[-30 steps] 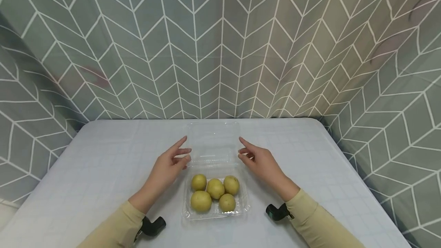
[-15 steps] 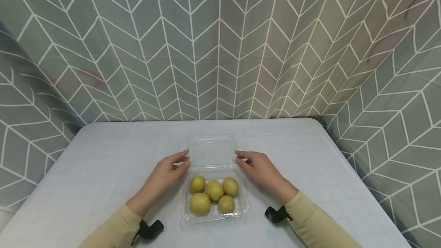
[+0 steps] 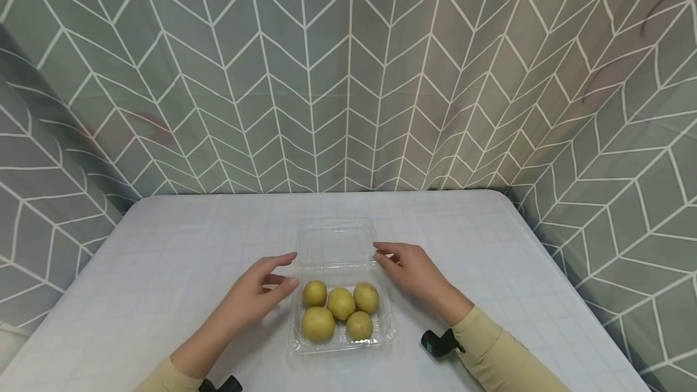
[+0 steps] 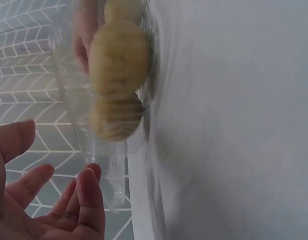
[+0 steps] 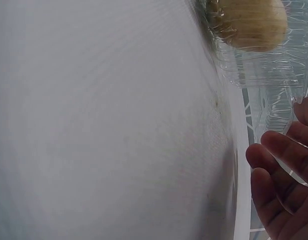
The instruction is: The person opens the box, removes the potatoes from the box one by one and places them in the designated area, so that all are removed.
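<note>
A clear plastic clamshell box (image 3: 342, 346) lies on the table with several round yellow-green fruits (image 3: 340, 303) in its base. Its see-through lid (image 3: 336, 245) is folded back on the far side. My left hand (image 3: 256, 286) hovers at the box's left side, thumb and fingers spread apart, holding nothing. In the left wrist view its fingers (image 4: 89, 195) stand beside the box. My right hand (image 3: 411, 268) is at the lid's right edge, fingers loosely bent. In the right wrist view its thumb (image 5: 304, 111) is close to the plastic corner; whether it touches I cannot tell.
A white cloth covers the table (image 3: 179, 241). Grey curtains (image 3: 348, 77) with white zigzag lines stand behind it and along both sides. A black wrist camera (image 3: 438, 342) sits at the right cuff, another (image 3: 222, 385) at the left.
The lid's far edge sits lower in the head view than a second ago. Both hands have come nearer the body; the left has drawn back further, its thumb and fingers wider apart.
</note>
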### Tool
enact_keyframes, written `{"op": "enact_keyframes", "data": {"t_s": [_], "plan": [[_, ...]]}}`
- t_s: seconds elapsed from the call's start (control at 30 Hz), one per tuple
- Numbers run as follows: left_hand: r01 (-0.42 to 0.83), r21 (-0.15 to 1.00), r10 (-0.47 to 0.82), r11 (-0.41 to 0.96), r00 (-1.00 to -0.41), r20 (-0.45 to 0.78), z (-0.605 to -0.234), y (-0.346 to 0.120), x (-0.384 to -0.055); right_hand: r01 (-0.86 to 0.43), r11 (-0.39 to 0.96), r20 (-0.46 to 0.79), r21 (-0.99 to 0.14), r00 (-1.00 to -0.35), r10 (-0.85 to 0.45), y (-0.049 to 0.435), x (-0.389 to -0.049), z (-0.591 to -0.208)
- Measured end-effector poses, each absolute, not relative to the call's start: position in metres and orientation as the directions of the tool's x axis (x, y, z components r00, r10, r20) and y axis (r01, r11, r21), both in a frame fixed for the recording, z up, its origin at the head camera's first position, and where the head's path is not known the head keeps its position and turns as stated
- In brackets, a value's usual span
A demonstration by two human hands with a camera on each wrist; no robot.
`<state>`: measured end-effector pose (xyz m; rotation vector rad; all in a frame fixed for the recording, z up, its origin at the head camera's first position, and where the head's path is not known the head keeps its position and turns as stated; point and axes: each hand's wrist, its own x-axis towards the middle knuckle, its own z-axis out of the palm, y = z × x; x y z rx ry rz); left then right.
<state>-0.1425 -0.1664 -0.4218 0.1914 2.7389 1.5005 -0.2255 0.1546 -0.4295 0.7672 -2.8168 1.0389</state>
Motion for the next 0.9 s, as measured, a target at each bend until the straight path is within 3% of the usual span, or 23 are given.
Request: {"op": "enact_keyframes", "data": {"t_s": [0.43,0.9], "plan": [[0.062,0.89,0.244,0.452,-0.968,-0.057,-0.42,-0.165,-0.103,-0.453,0.663,0.195,-0.596,-0.883,-0.428,0.155,-0.225,-0.428],[0.036,0.91,0.365,0.414,-0.922,-0.129,-0.431,-0.167,-0.093,-0.452,0.66,0.199,-0.6,-0.883,-0.425,0.155,-0.226,-0.43]]}}
